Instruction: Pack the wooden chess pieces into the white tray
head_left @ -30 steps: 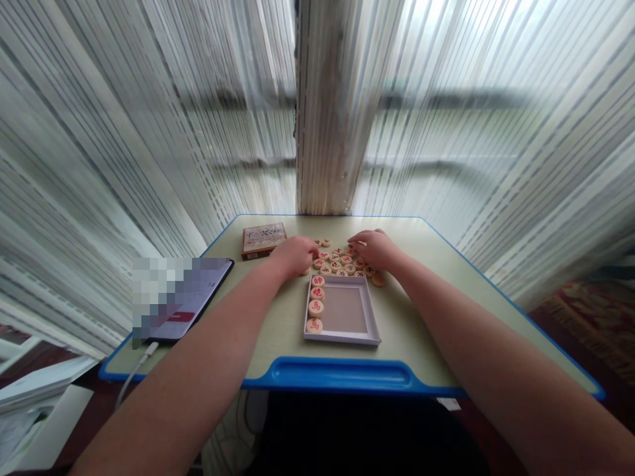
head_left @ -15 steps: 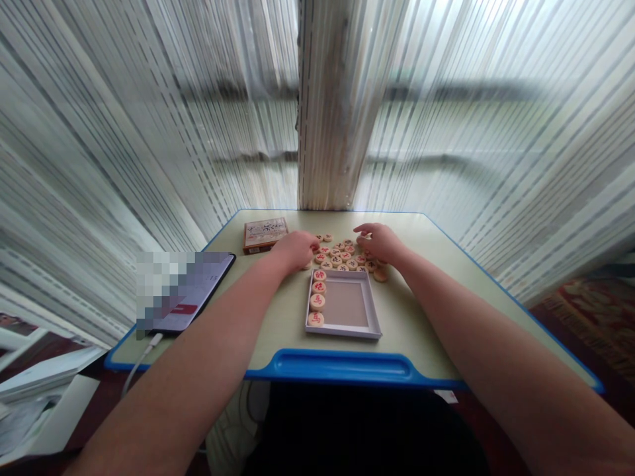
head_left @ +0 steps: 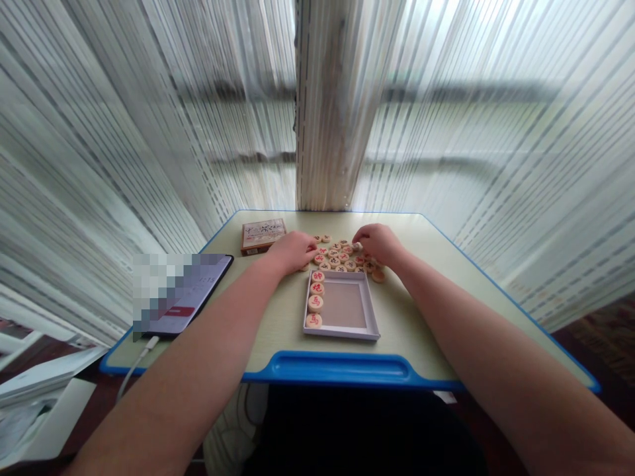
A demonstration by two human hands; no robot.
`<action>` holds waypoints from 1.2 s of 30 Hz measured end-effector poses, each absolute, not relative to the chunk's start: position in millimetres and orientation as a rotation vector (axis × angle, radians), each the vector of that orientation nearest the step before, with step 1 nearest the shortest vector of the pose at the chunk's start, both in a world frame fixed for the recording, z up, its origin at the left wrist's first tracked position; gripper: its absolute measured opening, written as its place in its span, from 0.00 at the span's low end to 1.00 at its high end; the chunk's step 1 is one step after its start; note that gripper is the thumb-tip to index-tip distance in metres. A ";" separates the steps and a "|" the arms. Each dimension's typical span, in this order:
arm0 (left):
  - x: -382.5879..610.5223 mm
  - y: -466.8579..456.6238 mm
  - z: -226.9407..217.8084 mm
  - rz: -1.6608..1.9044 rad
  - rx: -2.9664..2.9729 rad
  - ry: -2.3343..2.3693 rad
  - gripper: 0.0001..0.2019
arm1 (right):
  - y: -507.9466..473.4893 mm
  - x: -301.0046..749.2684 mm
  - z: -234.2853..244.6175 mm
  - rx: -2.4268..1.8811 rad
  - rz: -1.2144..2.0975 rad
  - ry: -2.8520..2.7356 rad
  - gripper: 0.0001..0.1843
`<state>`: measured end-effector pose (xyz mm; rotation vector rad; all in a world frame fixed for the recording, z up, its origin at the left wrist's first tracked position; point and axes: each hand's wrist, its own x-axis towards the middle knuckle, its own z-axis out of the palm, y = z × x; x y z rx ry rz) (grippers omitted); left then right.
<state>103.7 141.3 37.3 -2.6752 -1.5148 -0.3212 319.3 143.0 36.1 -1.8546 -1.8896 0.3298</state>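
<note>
Worktop, one: pale green-yellow, blue-edged, with a blue trough along the near side. Behind it, striped sheer curtains, with light passing through. At lower left, a white box, cut off by the frame; at right, a dim patterned rug.

On the worktop: an open shallow box, four red-marked round pieces in a column along its left wall; loose round pieces clustered just beyond it; a closed printed box at back left; a phone, one corner masked by blocks, with a white cable.

Left hand: fingers curled, at the cluster's left; whether pinching cannot be told. Right hand: fingers bent down at the cluster's right, fingertips by a pale piece; grip unclear. Several pieces lie partly hidden beneath; the smaller markings are illegible.
</note>
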 end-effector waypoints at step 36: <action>110.9 127.3 50.1 -1.036 -2.552 -1.035 0.08 | 116.2 280.4 50.2 -1.211 0.749 -1.749 0.12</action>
